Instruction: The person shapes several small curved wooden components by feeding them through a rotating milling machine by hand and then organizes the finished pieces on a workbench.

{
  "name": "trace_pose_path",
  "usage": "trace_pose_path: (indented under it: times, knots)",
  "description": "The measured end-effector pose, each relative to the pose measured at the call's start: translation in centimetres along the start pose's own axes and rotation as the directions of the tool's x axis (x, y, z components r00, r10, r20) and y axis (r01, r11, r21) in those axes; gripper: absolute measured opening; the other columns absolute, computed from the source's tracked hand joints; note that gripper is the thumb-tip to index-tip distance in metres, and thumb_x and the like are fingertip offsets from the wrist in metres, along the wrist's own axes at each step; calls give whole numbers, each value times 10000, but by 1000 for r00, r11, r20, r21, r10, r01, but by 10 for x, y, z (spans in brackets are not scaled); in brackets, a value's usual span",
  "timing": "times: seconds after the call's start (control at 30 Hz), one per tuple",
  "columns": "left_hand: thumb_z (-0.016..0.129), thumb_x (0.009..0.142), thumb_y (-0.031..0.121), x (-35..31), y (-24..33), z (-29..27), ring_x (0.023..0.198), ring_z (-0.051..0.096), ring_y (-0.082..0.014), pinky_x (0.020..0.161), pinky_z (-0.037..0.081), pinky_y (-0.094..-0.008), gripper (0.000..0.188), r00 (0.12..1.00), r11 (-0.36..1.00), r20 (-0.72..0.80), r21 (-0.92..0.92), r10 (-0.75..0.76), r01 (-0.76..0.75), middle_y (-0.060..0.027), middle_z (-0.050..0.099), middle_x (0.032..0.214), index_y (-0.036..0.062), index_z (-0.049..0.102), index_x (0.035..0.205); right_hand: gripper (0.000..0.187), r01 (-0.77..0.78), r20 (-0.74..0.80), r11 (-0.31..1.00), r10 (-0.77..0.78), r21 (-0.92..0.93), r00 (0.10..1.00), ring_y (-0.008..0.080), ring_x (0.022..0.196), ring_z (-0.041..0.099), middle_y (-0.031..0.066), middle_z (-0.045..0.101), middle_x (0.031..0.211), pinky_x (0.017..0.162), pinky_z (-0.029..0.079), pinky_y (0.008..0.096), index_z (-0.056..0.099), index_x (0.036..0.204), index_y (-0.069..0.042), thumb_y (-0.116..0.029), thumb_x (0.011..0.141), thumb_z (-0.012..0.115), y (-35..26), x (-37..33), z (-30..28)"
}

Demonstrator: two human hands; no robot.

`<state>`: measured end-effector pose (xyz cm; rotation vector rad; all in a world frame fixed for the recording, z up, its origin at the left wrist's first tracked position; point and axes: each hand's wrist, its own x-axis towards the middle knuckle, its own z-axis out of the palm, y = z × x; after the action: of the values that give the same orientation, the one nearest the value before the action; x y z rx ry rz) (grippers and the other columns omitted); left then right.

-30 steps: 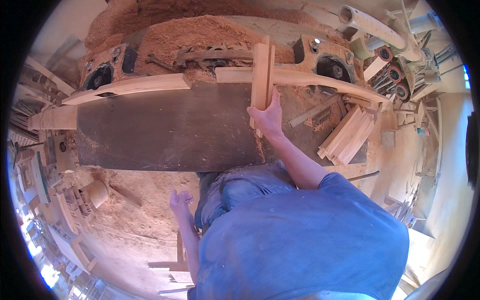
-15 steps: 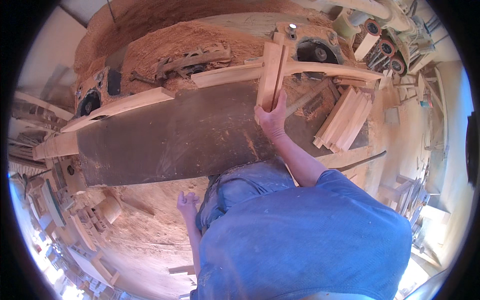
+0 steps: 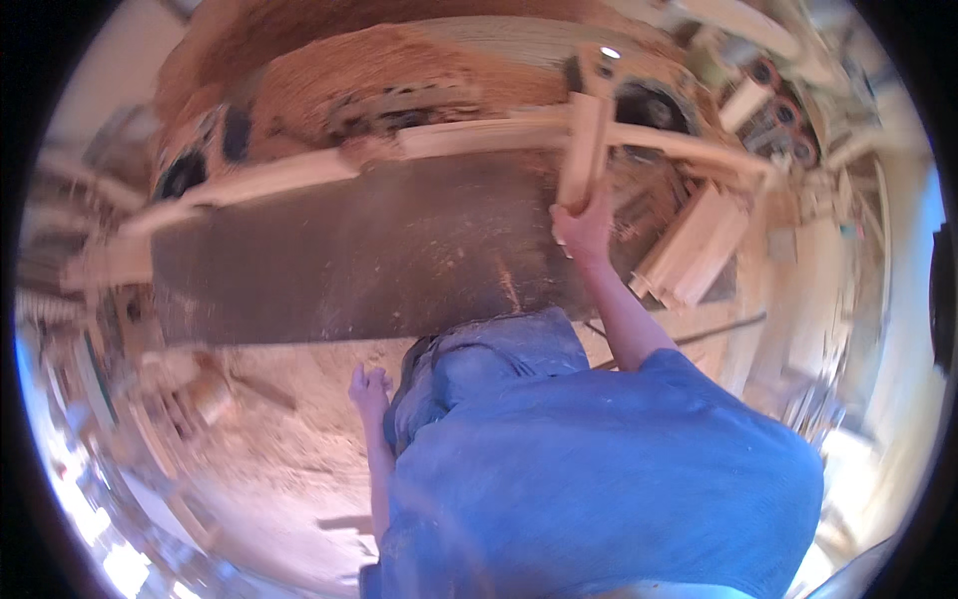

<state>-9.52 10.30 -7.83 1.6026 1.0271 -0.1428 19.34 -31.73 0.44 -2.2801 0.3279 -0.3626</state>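
My right hand (image 3: 585, 228) is closed around the near end of a light wooden piece (image 3: 583, 150). The piece points away from me over the right part of a dark flat machine table (image 3: 329, 255), its far end reaching across the wooden fence (image 3: 479, 138). A groove or gap between two strips, plain a moment earlier, is blurred now. My left hand (image 3: 370, 385) hangs beside my hip, off the table's near edge. It holds nothing, its fingers loosely bent and apart.
A stack of wooden pieces (image 3: 696, 245) lies at the table's right end. Beyond the fence rises a heap of reddish sawdust (image 3: 339, 75), with a dark round machine part (image 3: 649, 108) at its right. A dark rod (image 3: 704, 337) sticks out at the near right.
My right hand and the wooden piece have shifted right and slightly nearer in the picture. The whole view has also turned a little and blurred. My left hand stays low by my hip.
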Motion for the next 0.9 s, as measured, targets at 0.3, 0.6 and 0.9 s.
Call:
trace_pose_path:
  times: [0.3, 0.6, 0.9]
  knots:
    - [635, 940, 245, -51, 77, 28, 1020, 709, -394, 874, 561, -501, 398, 976, 990, -205, 131, 73, -47, -242, 727, 1090, 76, 669, 1298, 653, 307, 386, 915, -390, 260, 836, 361, 1405, 514, 228, 510, 1529, 1189, 404, 456, 470, 1515, 24, 11, 893, 667, -93, -16, -18]
    - [619, 890, 138, -124, 68, 26, 1123, 669, -439, 998, 523, -498, 505, 847, 961, -505, -106, 168, -254, -215, 710, 1190, 37, 613, 1384, 494, 618, 812, 579, -557, 532, -177, 315, 1231, 653, 206, 661, 1331, 1056, 510, 422, 596, 1373, 51, 33, 880, 612, -185, -120, 57]
    - [643, 830, 82, -271, -56, 25, 937, 696, -426, 844, 554, -500, 433, 232, 855, -914, -396, -333, -336, -234, 708, 999, -22, 661, 1249, 520, 502, 569, 312, -183, 807, -802, 269, 1138, 700, 169, 694, 1267, 993, 538, 378, 603, 1382, 20, 1, 866, 670, -210, -244, 58]
